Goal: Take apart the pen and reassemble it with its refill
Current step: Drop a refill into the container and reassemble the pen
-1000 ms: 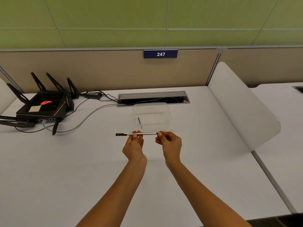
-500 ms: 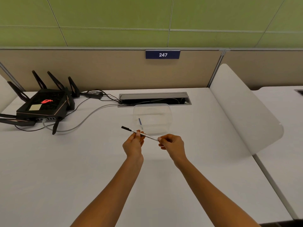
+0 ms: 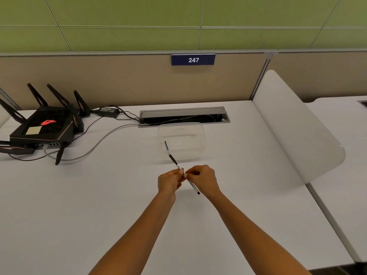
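Note:
A slim white pen (image 3: 192,184) with a black grip end is held above the white desk, pointing away from me and slightly left. My left hand (image 3: 168,182) pinches its barrel just behind the black grip. My right hand (image 3: 204,180) grips the barrel right next to it, and the pen's rear tip sticks out below that hand. Beyond the pen stands a clear plastic container (image 3: 200,142) with a thin blue refill (image 3: 166,145) lying inside at its left.
A black router (image 3: 42,129) with antennas and cables sits at the back left. A cable slot (image 3: 183,116) is set into the desk behind the container. A white curved divider (image 3: 294,132) rises at the right.
The pen has swung from level across me to pointing away toward the container. My two hands have come together around its middle.

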Available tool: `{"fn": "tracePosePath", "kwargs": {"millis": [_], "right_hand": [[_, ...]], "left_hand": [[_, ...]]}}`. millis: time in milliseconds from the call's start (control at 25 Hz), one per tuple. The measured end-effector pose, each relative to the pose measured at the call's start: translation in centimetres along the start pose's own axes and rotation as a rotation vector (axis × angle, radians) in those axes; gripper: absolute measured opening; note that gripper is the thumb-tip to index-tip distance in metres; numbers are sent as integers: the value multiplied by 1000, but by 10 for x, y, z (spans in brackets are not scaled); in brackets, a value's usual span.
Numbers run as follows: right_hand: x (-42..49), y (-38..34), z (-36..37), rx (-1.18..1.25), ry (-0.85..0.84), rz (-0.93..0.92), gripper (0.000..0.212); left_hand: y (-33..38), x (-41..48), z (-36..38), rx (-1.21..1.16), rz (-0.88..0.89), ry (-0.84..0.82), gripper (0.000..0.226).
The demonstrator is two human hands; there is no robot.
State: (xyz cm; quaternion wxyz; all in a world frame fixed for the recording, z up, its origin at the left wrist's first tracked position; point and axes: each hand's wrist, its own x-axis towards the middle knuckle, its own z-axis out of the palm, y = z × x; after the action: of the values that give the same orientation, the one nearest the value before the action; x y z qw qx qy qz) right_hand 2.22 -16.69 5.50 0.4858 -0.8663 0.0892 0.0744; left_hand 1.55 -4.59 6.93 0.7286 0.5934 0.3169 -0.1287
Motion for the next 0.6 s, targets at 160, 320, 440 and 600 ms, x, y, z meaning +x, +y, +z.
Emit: {"fn": "tracePosePath", "kwargs": {"millis": [160, 320, 440, 600], "right_hand": [[10, 7, 5, -30, -27, 31, 12], [18, 16, 13, -40, -50, 96, 15], [23, 24, 19, -35, -69, 132, 14], [29, 33, 25, -60, -93, 185, 13]], "left_hand": [[-4, 11, 3, 89, 9, 20, 22], [-9, 24, 5, 187, 12, 45, 19], [-14, 36, 5, 285, 10, 52, 19], [-19, 47, 7, 426, 5, 59, 15]]}}
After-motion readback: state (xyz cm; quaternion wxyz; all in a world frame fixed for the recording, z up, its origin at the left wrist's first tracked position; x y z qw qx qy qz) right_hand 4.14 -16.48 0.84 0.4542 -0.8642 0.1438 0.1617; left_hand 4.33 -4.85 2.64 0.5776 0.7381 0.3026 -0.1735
